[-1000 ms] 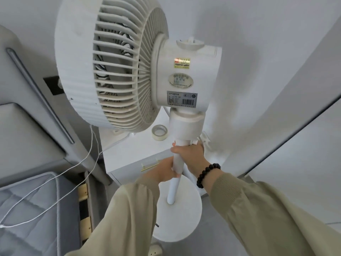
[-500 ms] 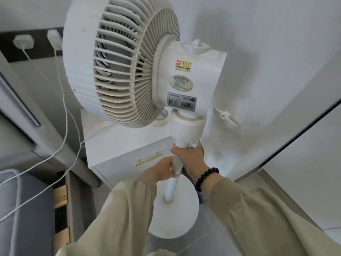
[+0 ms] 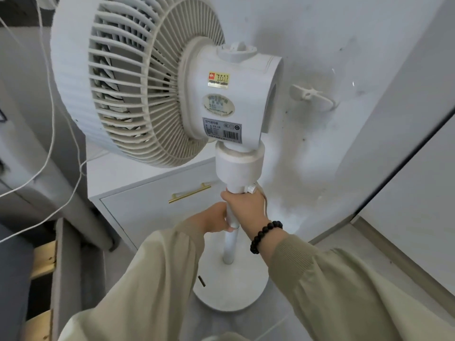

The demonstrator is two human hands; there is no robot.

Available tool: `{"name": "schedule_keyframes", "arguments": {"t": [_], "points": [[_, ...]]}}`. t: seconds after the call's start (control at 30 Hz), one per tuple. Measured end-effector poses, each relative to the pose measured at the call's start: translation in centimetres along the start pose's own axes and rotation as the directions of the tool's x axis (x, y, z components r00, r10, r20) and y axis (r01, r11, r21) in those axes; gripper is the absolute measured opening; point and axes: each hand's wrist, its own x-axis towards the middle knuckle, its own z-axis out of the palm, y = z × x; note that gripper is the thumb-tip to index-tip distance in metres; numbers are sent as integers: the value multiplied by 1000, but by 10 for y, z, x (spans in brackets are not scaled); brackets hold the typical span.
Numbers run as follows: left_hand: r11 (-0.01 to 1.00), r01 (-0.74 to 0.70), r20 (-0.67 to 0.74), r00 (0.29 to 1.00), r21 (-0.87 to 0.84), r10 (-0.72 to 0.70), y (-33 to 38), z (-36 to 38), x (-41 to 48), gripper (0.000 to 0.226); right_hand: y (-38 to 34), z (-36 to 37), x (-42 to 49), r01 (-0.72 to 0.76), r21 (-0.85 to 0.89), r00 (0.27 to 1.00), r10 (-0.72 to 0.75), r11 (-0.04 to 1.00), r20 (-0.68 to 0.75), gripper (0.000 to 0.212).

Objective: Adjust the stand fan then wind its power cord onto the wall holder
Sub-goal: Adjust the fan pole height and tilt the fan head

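I am gripping the stand fan's pole (image 3: 231, 238) with both hands: right hand (image 3: 246, 209) uppermost, left hand (image 3: 213, 220) just below. The cord seems to be trailing beside my right wrist.

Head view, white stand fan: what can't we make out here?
- White stand fan: the top of its grille is cut off by the upper frame edge.
- Thin white fan pole: the stretch being gripped is covered by both hands, left and right.
- Fan's power cord: only a short bit shows beside the right hand; its run and plug are unseen.
- Grey rating label: print too small to read.
- White plastic wall holder: blurred, shape unclear.
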Motion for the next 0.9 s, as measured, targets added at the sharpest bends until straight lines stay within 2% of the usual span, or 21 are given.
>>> {"name": "schedule_keyframes", "arguments": {"t": [0.2, 0.3, 0.43, 0.6, 0.67, 0.73, 0.9], "points": [[998, 20, 30, 999, 53, -22, -23, 11, -3, 25, 32, 12, -2, -23, -26, 997, 21, 999, -75, 17], [996, 14, 30, 999, 87, -17, -30, 16, -6, 38, 45, 18, -2, -37, -72, 992, 28, 997, -123, 18], [995, 2, 41, 999, 95, -6, -32, 18, -1, 45, 49, 18, 1, -4, -113, 991, -12, 994, -137, 13], [998, -17, 47, 999, 65, 14, -38, 27, 14, 48, 55, 17, 5, -5, -136, 991, -14, 991, -137, 17], [999, -37, 51, 998, 34, 35, -40, 33, 18, 44, 59, 16, 6, -14, -123, 990, -3, 992, -139, 22], [998, -55, 46, 997, 12, 54, -42, 35, 18, 37, 60, 17, 9, 6, -138, 991, -23, 990, -129, 18], [995, -88, -63, 994, -52, 85, -46, 44, 15, 19, 60, 14, 16, 18, -135, 989, -37, 991, -144, 19]]}}
